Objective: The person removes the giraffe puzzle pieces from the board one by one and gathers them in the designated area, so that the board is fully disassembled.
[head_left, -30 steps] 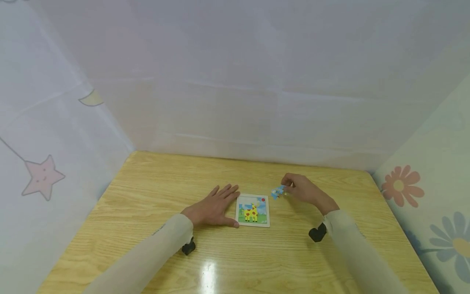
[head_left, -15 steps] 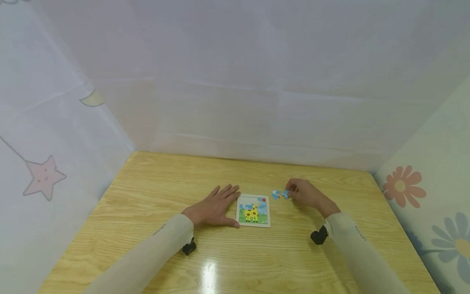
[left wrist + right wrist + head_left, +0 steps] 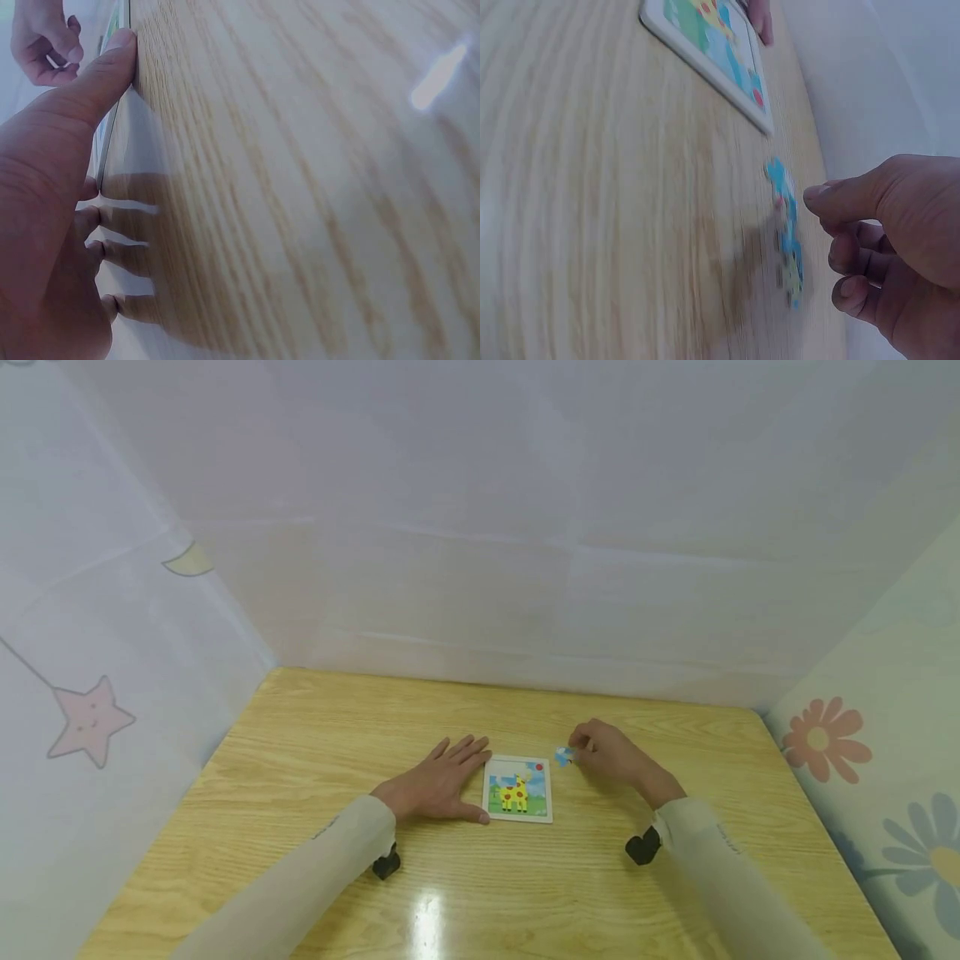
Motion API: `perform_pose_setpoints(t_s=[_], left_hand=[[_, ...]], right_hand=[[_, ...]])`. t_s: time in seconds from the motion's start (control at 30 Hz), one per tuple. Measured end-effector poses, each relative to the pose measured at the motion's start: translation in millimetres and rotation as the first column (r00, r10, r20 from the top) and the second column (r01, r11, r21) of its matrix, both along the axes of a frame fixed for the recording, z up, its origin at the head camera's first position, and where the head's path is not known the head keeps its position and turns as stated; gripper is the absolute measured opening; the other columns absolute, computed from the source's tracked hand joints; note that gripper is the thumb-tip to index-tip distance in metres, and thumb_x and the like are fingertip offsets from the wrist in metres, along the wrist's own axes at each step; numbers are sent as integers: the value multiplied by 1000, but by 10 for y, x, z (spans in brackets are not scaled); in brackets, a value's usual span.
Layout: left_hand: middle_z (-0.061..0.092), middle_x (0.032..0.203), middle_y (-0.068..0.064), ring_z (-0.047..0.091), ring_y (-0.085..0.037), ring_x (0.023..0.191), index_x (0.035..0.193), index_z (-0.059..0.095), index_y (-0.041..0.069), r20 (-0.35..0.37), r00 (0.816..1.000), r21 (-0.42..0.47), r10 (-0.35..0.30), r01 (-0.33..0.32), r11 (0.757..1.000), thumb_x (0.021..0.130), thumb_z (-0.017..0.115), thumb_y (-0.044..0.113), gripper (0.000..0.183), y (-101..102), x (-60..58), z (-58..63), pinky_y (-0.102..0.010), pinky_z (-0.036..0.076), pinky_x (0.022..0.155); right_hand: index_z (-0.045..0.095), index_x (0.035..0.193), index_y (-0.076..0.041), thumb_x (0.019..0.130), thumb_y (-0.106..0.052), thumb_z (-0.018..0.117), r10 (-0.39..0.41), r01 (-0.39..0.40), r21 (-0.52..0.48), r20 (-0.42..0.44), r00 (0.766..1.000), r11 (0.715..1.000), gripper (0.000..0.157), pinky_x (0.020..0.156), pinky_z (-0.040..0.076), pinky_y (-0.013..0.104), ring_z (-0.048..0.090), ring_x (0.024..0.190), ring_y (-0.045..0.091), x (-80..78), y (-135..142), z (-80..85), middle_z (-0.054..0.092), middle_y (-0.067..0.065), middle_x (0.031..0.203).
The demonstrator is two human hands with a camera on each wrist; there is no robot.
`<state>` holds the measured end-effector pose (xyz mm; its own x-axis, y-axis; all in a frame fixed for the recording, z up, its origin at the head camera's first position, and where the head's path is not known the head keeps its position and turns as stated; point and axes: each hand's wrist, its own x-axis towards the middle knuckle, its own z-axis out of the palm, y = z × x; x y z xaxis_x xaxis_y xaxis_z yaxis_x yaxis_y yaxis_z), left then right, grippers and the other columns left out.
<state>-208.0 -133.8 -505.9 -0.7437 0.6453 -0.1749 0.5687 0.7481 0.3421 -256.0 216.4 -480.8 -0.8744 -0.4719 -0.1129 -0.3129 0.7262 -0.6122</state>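
A square giraffe jigsaw puzzle in a white frame [image 3: 517, 820] lies on the table, with a pale gap along its top-left part. My left hand [image 3: 435, 787] rests spread on the wood, its thumb and index fingertip at the frame's left side. Right of the puzzle are two loose blue jigsaw pieces; one piece [image 3: 564, 756] shows in the head view, while the other piece [image 3: 791, 266] shows in the right wrist view and is covered by my right hand [image 3: 611, 755] from above. That hand hovers beside the pieces, fingers loosely curled, nothing between thumb and fingers.
The wooden table [image 3: 465, 893] runs back to a pale cloth wall [image 3: 495, 568]. Cloth sides with a printed star [image 3: 90, 722] and flowers [image 3: 819, 739] stand left and right. A black wrist mount [image 3: 642, 847] hangs under the right sleeve, another mount [image 3: 386, 863] under the left.
My right hand holds a blue jigsaw piece, shifts right as two pieces come into view, then moves back left over them and has let go. The left hand stays put.
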Motion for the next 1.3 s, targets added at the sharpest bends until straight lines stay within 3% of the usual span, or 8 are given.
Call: perform_pose_setpoints(t_s=[0.4,0.77,1.03,1.3], left_hand=[[10,182,-8,9,-33,170,172,23,12,9,1000,1,5,-5,1000,93,65,76,110,4,18,3,-62,8,137],[10,182,-8,8,-33,170,171,23,13,16,1000,0,7,-7,1000,93,66,74,108,3,8,32,-61,7,138],[8,183,-6,7,-32,170,172,21,14,26,1000,-9,15,-14,1000,93,65,75,109,1,11,21,-60,6,138],[8,183,-5,7,-31,170,172,21,14,16,1000,-7,6,-6,1000,93,64,77,110,-1,9,7,-60,5,138]], right_hand=[[75,127,-6,104,-14,69,146,-139,124,-48,988,983,25,89,57,37,63,99,14,215,-510,-25,67,5,114],[72,133,-11,104,-17,71,131,-126,145,-22,991,981,30,91,58,38,64,101,14,220,-586,-85,64,3,116],[71,137,-14,104,-19,70,159,-152,170,-30,987,974,33,77,51,30,56,88,14,236,-597,-82,62,4,116],[69,131,-13,103,-14,71,165,-159,139,-32,986,977,27,78,51,32,55,91,17,241,-615,-40,60,9,117]])
